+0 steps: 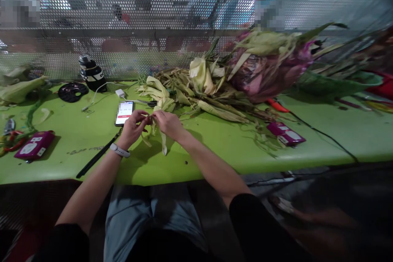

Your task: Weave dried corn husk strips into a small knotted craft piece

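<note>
As the left hand and right hand are pinching 1 pale husk bunch between them, it is dangling below the grip, seemingly part-worked; loose husks are lying beyond, rightward, apparently untouched.

Workshop: long green workbench, heaped husks

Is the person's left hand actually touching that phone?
Cannot tell: in the head view, the left hand sits against the lower right edge of the phone, hiding any contact or gap.
</note>
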`<move>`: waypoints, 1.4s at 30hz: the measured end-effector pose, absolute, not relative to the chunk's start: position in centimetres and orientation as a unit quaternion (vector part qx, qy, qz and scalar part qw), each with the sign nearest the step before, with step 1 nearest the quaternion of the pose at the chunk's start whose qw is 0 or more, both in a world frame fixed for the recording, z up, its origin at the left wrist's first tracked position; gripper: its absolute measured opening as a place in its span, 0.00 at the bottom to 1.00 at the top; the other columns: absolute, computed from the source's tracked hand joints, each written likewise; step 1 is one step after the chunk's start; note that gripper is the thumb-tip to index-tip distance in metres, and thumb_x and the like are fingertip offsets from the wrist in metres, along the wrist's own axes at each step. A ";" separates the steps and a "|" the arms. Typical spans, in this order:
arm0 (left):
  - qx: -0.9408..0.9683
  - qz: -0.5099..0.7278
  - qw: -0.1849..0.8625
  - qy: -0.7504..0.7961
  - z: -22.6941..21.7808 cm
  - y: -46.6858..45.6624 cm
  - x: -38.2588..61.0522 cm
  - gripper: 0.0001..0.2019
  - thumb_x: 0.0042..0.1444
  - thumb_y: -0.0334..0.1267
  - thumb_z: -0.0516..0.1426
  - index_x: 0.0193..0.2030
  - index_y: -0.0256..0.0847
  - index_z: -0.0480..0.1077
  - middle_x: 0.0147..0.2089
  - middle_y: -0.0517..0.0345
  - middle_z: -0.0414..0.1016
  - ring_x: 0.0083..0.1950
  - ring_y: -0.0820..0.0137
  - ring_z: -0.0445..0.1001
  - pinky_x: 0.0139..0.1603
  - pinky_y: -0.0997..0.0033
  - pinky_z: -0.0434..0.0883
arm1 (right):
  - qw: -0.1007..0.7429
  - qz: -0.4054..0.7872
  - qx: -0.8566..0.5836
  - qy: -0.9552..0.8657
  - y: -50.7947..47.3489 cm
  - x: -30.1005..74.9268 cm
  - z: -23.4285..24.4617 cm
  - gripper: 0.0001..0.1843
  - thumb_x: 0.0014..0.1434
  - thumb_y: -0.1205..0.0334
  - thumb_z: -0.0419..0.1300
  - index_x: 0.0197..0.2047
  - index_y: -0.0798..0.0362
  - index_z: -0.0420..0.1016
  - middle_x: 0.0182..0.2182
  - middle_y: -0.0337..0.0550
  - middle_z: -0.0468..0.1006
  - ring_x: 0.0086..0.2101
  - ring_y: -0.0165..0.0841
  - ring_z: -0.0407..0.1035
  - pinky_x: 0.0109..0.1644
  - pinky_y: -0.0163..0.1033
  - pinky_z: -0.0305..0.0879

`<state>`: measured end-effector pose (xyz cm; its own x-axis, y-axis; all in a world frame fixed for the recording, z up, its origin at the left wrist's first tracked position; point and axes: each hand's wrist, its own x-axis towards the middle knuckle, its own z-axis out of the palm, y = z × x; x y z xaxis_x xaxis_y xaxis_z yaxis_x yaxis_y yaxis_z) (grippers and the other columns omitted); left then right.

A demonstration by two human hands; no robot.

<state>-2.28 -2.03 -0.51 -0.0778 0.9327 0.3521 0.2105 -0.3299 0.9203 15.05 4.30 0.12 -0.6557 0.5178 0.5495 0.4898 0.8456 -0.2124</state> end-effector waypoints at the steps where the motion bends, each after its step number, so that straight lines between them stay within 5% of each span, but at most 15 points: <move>1: 0.603 0.551 0.311 0.487 -0.6 -2.0 -2.4 0.15 0.59 0.45 0.61 0.46 0.38 0.67 0.37 0.51 0.79 0.37 0.67 0.81 0.26 0.75 0.75 | 0.310 0.027 -0.276 -0.909 4.5 15.1 0.0 0.17 0.72 0.62 0.44 0.47 0.58 0.72 0.40 0.53 0.79 0.33 0.34 0.72 0.35 0.37 0.63; 7: 0.666 0.506 0.238 0.494 -1.3 -1.8 -2.9 0.13 0.60 0.45 0.59 0.48 0.39 0.70 0.40 0.51 0.80 0.39 0.67 0.81 0.28 0.74 0.77 | 0.302 0.030 -0.269 -0.914 4.8 15.1 -0.3 0.17 0.72 0.61 0.44 0.46 0.58 0.72 0.39 0.52 0.80 0.31 0.32 0.72 0.33 0.36 0.64; 16: 0.678 0.479 0.267 0.490 -1.0 -2.0 -2.5 0.12 0.61 0.46 0.59 0.42 0.39 0.66 0.39 0.51 0.80 0.37 0.67 0.81 0.30 0.70 0.80 | 0.315 0.065 -0.295 -0.900 4.7 14.8 -0.6 0.13 0.72 0.63 0.45 0.48 0.57 0.69 0.43 0.50 0.78 0.37 0.34 0.73 0.37 0.36 0.62; 25: 0.649 0.496 0.279 0.505 -1.0 -1.7 -2.7 0.17 0.62 0.49 0.57 0.49 0.39 0.64 0.40 0.51 0.81 0.34 0.67 0.82 0.26 0.73 0.78 | 0.332 0.101 -0.278 -0.896 5.1 15.3 -0.2 0.15 0.71 0.59 0.46 0.45 0.54 0.72 0.41 0.48 0.79 0.33 0.33 0.71 0.34 0.36 0.61; 42: 0.730 0.385 0.127 0.550 -1.0 -2.1 -3.2 0.14 0.67 0.47 0.51 0.49 0.39 0.66 0.35 0.49 0.81 0.31 0.66 0.82 0.25 0.74 0.75 | 0.289 0.129 -0.314 -0.895 4.4 15.0 0.3 0.15 0.71 0.60 0.46 0.48 0.56 0.71 0.45 0.50 0.79 0.36 0.36 0.72 0.39 0.40 0.65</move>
<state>-3.16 -2.10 -0.95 0.0985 0.9008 0.4230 0.7060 -0.3628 0.6082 14.99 4.35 0.31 -0.6359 0.6362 0.4368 0.4873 0.7700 -0.4119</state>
